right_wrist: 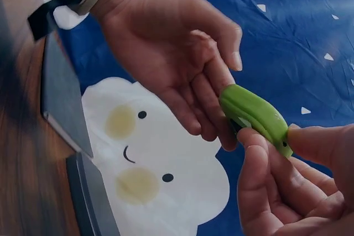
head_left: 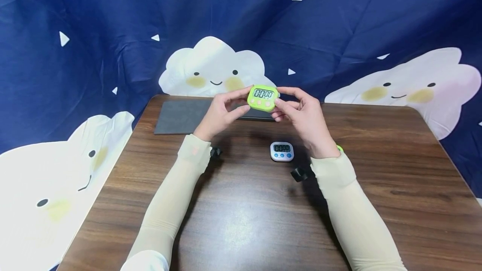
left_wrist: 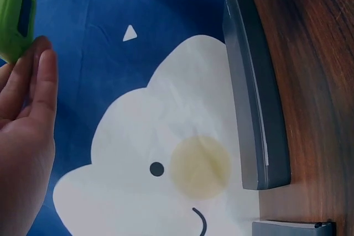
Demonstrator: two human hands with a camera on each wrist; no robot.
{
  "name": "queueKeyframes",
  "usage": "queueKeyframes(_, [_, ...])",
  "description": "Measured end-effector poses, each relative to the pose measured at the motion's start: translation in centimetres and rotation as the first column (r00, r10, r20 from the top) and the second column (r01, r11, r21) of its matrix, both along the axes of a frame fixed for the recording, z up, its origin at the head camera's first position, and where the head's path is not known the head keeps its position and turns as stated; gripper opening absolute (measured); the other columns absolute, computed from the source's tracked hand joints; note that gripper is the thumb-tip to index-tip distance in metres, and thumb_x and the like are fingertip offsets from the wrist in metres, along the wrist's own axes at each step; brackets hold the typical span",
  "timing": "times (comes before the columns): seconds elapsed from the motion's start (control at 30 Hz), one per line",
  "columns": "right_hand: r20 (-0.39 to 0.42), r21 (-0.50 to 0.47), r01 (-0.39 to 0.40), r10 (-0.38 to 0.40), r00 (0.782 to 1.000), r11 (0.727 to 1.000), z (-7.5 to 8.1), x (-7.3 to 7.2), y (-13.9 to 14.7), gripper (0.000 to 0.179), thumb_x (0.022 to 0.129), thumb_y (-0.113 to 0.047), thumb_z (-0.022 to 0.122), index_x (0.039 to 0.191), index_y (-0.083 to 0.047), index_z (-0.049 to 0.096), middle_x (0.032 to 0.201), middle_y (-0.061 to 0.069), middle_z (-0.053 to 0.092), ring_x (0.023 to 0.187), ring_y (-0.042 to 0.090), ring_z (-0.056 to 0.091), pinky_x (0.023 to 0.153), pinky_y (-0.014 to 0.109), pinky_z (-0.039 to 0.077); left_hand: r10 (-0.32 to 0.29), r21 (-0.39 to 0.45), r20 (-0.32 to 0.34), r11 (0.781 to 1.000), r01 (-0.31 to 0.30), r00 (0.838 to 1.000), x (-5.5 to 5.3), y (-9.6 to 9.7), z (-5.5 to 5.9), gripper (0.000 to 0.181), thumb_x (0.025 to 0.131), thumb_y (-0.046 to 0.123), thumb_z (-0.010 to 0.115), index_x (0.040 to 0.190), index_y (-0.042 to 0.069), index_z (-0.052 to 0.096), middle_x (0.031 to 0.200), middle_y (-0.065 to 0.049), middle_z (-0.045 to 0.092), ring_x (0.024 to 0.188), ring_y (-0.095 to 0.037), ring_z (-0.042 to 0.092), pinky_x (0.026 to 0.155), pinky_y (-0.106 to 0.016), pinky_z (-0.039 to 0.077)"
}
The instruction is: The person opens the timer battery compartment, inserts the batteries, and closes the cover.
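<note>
A lime-green digital timer (head_left: 262, 98) with a display of zeros and pale buttons is held up above the far part of the table. My right hand (head_left: 306, 122) pinches its right end between thumb and fingers. The left hand (head_left: 220, 112) is at the other end, its fingers extended and touching the timer, while in the right wrist view the left thumb stands apart from the green case (right_wrist: 255, 111). On the table below lies a white timer (head_left: 281, 151) with blue buttons, also showing zeros. A green edge (head_left: 339, 148) peeks out behind the right wrist, mostly hidden.
A dark grey flat box (head_left: 182, 117) lies at the table's back left. Beside it, a black box (left_wrist: 257, 92) is partly hidden behind the hands in the head view. Behind the wooden table (head_left: 241, 204) hangs a blue cloth (head_left: 339, 20) with clouds.
</note>
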State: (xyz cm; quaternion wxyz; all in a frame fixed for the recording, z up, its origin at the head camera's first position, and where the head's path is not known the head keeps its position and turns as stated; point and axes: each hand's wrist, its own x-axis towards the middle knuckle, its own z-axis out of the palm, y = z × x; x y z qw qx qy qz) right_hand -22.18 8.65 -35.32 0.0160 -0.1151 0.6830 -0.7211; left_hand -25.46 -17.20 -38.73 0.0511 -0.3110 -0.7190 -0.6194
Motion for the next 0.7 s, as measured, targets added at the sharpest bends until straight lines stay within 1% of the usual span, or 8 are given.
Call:
queueKeyframes(0.07, [0.037,-0.037,-0.014,0.015,0.999,0.999,-0.1,-0.1,0.1,0.043,0.107,-0.014,0.077,0.146,0.000,0.065,0.088,0.003,0.086,0.077,0.013,0.082,0.073,0.024,0.069,0.013,0.001,-0.007,1.000,-0.013,1.000,0.0,0.1,0.0,0.054,0.103,0.005,0.075,0.156,0.000,0.064,0.149,-0.024,0.072,0.132,-0.027,0.071,0.124,-0.052,0.054])
queueKeyframes(0.17, [0.077,-0.077,-0.030,0.036,0.996,0.997,-0.1,-0.2,0.3,0.041,0.108,-0.013,0.076,0.145,0.001,0.065,0.088,0.005,0.086,0.077,0.013,0.082,0.073,0.023,0.069,0.047,-0.004,-0.017,0.999,-0.047,0.999,0.0,0.2,0.0,0.054,0.100,0.006,0.081,0.152,0.004,0.069,0.144,-0.020,0.076,0.129,-0.025,0.073,0.122,-0.045,0.056])
queueKeyframes(0.27, [0.091,-0.082,-0.040,0.047,0.995,0.996,-0.2,-0.4,0.3,0.040,0.108,-0.013,0.076,0.144,0.001,0.065,0.088,0.004,0.086,0.076,0.011,0.082,0.073,0.023,0.069,0.085,-0.006,-0.023,0.996,-0.086,0.996,-0.1,0.3,-0.1,0.053,0.098,0.009,0.086,0.149,0.006,0.072,0.138,-0.017,0.079,0.125,-0.022,0.075,0.119,-0.046,0.059])
queueKeyframes(0.33, [0.085,-0.065,-0.041,0.047,0.995,0.997,-0.2,-0.5,0.4,0.040,0.108,-0.013,0.076,0.143,0.002,0.066,0.089,0.002,0.086,0.077,0.010,0.081,0.075,0.023,0.069,0.104,-0.009,-0.020,0.994,-0.105,0.994,-0.1,0.3,-0.2,0.052,0.097,0.011,0.088,0.147,0.008,0.074,0.135,-0.015,0.081,0.122,-0.021,0.076,0.117,-0.046,0.059])
queueKeyframes(0.43, [0.046,0.026,-0.019,0.017,0.999,0.999,-0.4,-0.6,0.7,0.041,0.107,-0.016,0.077,0.143,0.001,0.069,0.093,-0.005,0.085,0.080,0.007,0.079,0.076,0.020,0.067,0.117,-0.034,-0.006,0.993,-0.117,0.993,-0.3,0.3,-0.3,0.051,0.097,0.015,0.089,0.145,0.011,0.076,0.134,-0.010,0.082,0.121,-0.019,0.076,0.116,-0.042,0.060])
queueKeyframes(0.53, [-0.016,0.169,0.001,0.002,1.000,0.986,-0.7,-0.6,1.1,0.042,0.105,-0.017,0.081,0.143,-0.001,0.073,0.101,-0.008,0.082,0.088,0.006,0.076,0.079,0.017,0.064,0.118,-0.071,0.006,0.991,-0.118,0.993,-0.3,0.0,-0.5,0.049,0.097,0.020,0.090,0.144,0.015,0.077,0.133,-0.006,0.082,0.120,-0.017,0.076,0.114,-0.038,0.060])
queueKeyframes(0.63, [-0.084,0.277,-0.011,0.036,0.996,0.961,-1.0,-0.7,1.2,0.047,0.099,-0.014,0.087,0.143,-0.004,0.074,0.111,0.000,0.080,0.097,0.007,0.075,0.085,0.015,0.063,0.129,-0.104,0.006,0.986,-0.128,0.992,-0.3,-0.5,-0.5,0.049,0.096,0.024,0.091,0.143,0.019,0.078,0.133,-0.002,0.082,0.120,-0.016,0.076,0.114,-0.039,0.060])
queueKeyframes(0.7, [-0.128,0.314,-0.016,0.059,0.990,0.949,-1.2,-0.8,1.1,0.051,0.096,-0.010,0.090,0.144,-0.004,0.074,0.117,0.008,0.079,0.100,0.008,0.075,0.090,0.014,0.063,0.133,-0.115,0.002,0.985,-0.132,0.991,-0.3,-0.8,-0.4,0.049,0.096,0.025,0.091,0.143,0.020,0.078,0.133,0.000,0.082,0.120,-0.015,0.076,0.113,-0.041,0.060])
